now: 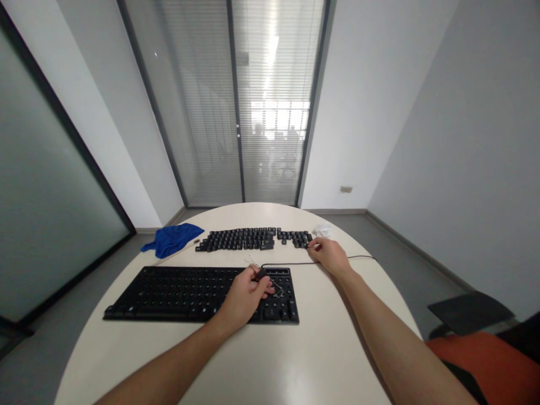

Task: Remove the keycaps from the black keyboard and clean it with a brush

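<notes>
A black keyboard [177,293] with its keycaps off over most of its face lies on the round table. Over its right end is my left hand [244,292], closed on a keycap puller [264,274] with a dark handle and thin wire loops. Behind the keyboard, loose black keycaps [240,239] are laid out in rows. At the right end of those rows my right hand [329,253] pinches with thumb and finger, touching a keycap [307,246] there. Its fingertips partly hide that keycap.
A blue cloth [172,239] lies at the table's left edge, beside a thin brush [179,251]. White crumpled tissue [322,231] sits beyond my right hand. The keyboard's black cable [360,257] runs off to the right. An orange chair [485,360] stands at right.
</notes>
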Demonstrator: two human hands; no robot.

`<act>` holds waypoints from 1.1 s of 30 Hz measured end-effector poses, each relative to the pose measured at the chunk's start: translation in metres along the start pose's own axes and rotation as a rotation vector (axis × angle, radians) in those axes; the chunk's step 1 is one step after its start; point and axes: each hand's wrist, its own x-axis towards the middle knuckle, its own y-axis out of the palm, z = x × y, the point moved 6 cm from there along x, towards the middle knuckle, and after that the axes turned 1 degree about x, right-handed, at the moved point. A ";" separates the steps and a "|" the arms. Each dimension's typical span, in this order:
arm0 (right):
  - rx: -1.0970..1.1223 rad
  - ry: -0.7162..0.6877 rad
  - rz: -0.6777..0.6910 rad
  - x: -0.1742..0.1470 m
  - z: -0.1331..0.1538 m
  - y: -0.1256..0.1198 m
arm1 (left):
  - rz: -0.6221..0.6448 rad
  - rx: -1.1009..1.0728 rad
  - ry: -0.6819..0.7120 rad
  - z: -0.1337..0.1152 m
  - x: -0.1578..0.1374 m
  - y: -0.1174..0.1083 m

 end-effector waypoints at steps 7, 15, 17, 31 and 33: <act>-0.017 -0.006 -0.013 0.003 -0.002 0.001 | 0.038 0.028 0.022 -0.003 -0.002 0.002; -0.027 -0.046 -0.020 0.005 -0.002 0.003 | 0.042 0.054 0.046 -0.008 -0.006 0.004; -0.029 -0.049 -0.021 0.005 -0.002 0.004 | 0.058 0.083 0.077 -0.008 -0.008 0.004; -0.005 -0.094 -0.039 0.000 0.011 -0.009 | 0.151 0.268 0.183 -0.010 -0.015 0.007; 0.040 -0.158 0.019 -0.003 0.020 -0.010 | 0.154 0.289 0.196 -0.012 -0.016 0.007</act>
